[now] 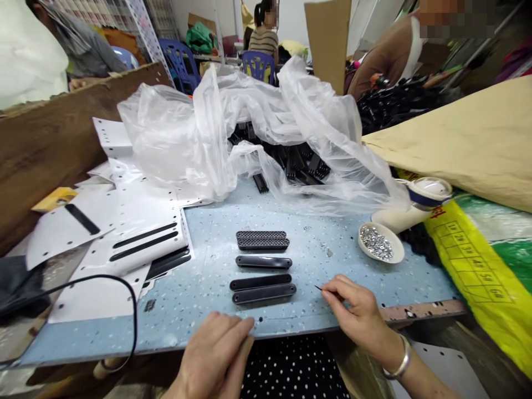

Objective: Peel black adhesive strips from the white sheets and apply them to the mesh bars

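Judging it partway: black strips (264,294) lie at wearer's 12 o'clock, bagged black pieces (296,162) beyond seemingly unstarted. Right hand (355,306), strips' 4 o'clock, pinches dark sliver (318,287); left hand (216,350), 7 o'clock, fingers bunched, grip untellable.

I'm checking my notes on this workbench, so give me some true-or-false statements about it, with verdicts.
1. The right hand pinches a thin dark item. True.
2. The bowl of metal pieces sits left of the black strips. False: the white bowl is to the right of the black strips.
3. A bracelet is on the right wrist. True.
4. The left hand is inside the bowl. False: the left hand is at the near edge of the blue table.
5. A translucent plastic bag lies beyond the black strips. True.
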